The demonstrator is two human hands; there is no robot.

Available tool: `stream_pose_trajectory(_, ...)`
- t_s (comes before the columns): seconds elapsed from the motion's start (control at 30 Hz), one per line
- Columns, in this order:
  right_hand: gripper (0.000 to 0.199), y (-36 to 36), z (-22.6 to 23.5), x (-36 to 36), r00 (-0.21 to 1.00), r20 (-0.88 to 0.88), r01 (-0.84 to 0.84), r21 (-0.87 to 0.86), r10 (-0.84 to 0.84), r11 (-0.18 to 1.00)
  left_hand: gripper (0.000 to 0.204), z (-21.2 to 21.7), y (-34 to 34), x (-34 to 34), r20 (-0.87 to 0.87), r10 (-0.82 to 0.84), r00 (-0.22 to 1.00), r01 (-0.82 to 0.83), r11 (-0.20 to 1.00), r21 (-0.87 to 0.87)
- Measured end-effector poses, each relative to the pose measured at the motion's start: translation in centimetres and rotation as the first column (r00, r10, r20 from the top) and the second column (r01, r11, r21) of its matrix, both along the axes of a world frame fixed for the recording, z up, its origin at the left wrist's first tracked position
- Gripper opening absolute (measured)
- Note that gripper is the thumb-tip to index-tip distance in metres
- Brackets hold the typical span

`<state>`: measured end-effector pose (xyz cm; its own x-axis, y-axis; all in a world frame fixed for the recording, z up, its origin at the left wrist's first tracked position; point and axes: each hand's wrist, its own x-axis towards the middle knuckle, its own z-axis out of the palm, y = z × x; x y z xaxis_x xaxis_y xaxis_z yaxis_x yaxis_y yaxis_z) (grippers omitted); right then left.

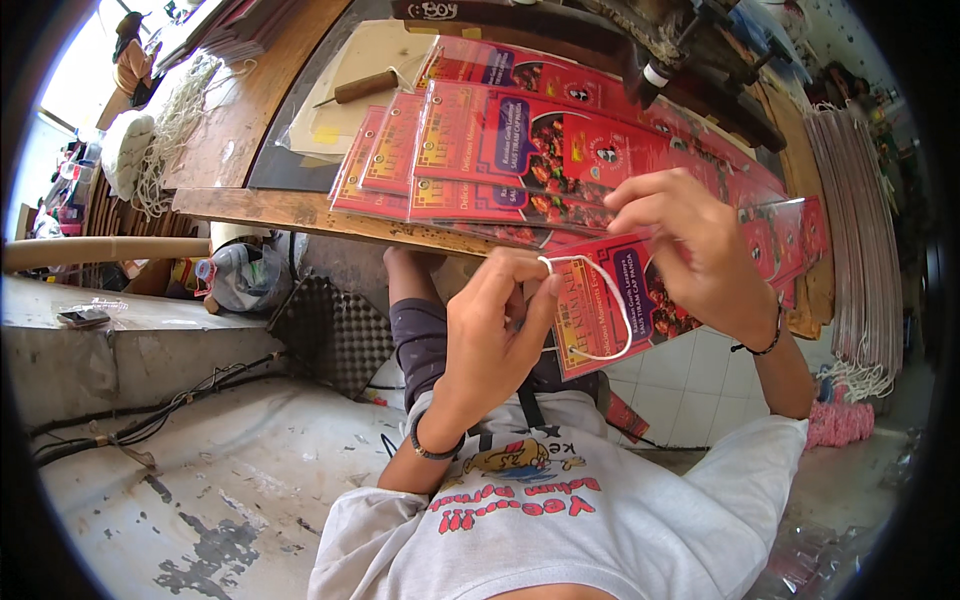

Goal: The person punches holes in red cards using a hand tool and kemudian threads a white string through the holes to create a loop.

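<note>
The left hand (505,325) is bent at the fingers, its thumb and forefinger closed together on a thin white cord (628,330) beside the left edge of a glossy red rectangular printed card with a purple panel (590,345); the cord bows out in a loose loop across the front of that card, then runs back toward the card's left edge lower down; the card is tilted, between the two hands, in front of the person and just below the near edge of the wooden surface (300,212). The right hand (690,250) is over the card's upper right part, half open with its fingers curled and somewhat apart; whether it grips the card cannot be told.

On the surface, overlapping red printed cards in clear plastic (480,140) lie fanned in a pile, some reaching past the near edge; beyond them a pointed awl with a brown wooden handle (365,87) rests on a flat cream-coloured sheet (340,115); a dark heavy bar (590,45) stretches along the far side of the pile; at the left is a tangled hank of white string (185,120); at the right a thick row of thin, pale-edged sheets (850,230) hangs down, above a pink fibrous bundle (840,425).
</note>
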<state>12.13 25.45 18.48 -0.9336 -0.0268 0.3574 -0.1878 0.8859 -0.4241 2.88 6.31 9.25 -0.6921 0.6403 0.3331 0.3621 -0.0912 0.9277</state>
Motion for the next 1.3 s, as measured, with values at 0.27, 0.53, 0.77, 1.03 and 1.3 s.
stream_pose_trajectory(0.27, 0.033, -3.2, 0.5, 1.0, 0.959, 0.207, -0.139, -0.254, 0.194, 0.957, 0.015, 2.1, -0.9, 0.3, -0.185, -0.212, 0.96, 0.204, 0.977, -0.06)
stream_pose_trajectory(0.53, 0.016, -2.0, 0.7, 1.5, 0.972, 0.21, -0.067, -0.198, 0.109, 0.978, 0.023, 2.1, -1.2, 0.0, -0.109, -0.22, 0.969, 0.219, 0.976, -0.025)
stream_pose_trajectory(0.77, 0.015, -3.2, 0.4, 1.5, 0.973, 0.21, -0.04, -0.234, 0.091, 0.971, 0.018, 1.4, -1.1, -0.1, -0.178, -0.188, 0.966, 0.198, 0.98, 0.038)
stream_pose_trajectory(1.03, 0.015, -2.7, -0.9, 1.0, 0.988, 0.062, -0.136, -0.123, 0.144, 0.983, 0.012, 1.5, -1.5, -0.5, -0.14, -0.124, 0.982, 0.121, 0.992, -0.03)
stream_pose_trajectory(1.3, 0.017, -3.0, -1.4, 0.1, 0.99, 0.09, -0.084, -0.257, 0.11, 0.963, 0.012, 1.4, -0.9, -1.2, -0.053, -0.113, 0.992, 0.109, 0.992, -0.058)
